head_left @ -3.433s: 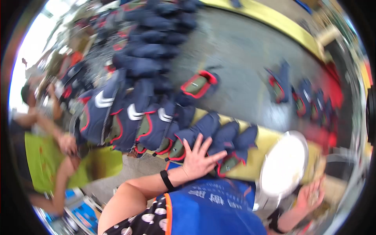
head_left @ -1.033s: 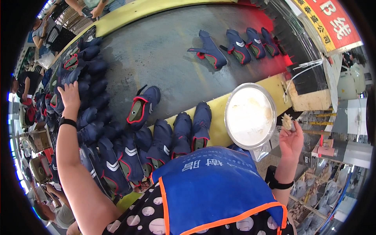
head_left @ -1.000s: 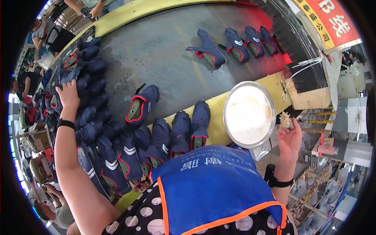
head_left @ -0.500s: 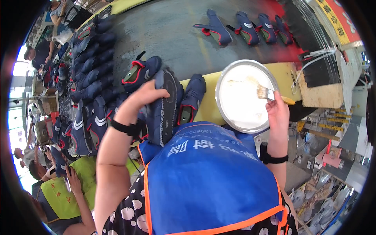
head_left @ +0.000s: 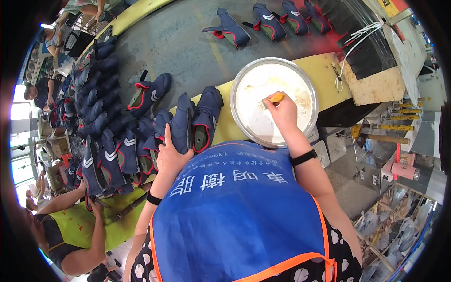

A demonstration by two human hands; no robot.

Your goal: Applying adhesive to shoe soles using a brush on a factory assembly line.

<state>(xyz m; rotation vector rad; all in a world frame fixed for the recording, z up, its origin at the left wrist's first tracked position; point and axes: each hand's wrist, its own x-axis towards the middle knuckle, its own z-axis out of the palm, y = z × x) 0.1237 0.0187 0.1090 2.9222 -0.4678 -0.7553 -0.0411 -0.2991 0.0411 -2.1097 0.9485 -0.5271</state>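
My left hand [head_left: 173, 157] grips the near end of a navy shoe [head_left: 182, 123], with its thumb and index finger on either side. That shoe leans among other shoes at the bench edge. Just to its right stands a navy shoe with red lining [head_left: 207, 117]. My right hand [head_left: 283, 115] is closed round a brush with a yellow handle [head_left: 277, 97]. It hangs over a round metal-rimmed pan [head_left: 237, 114] of white liquid; the bristles are mostly hidden by the fingers.
Packed rows of navy shoes [head_left: 101, 89] fill the left. Another shoe [head_left: 149, 95] lies beyond my left hand, and several [head_left: 270, 22] stand along the far grey belt [head_left: 188, 44]. At lower left, a co-worker in a yellow-green apron [head_left: 101, 221] handles a shoe.
My left hand has lowered the shoe, whose sole faced me before, down among the others. My right hand has carried the brush leftward over the pan. The whole view has shifted.
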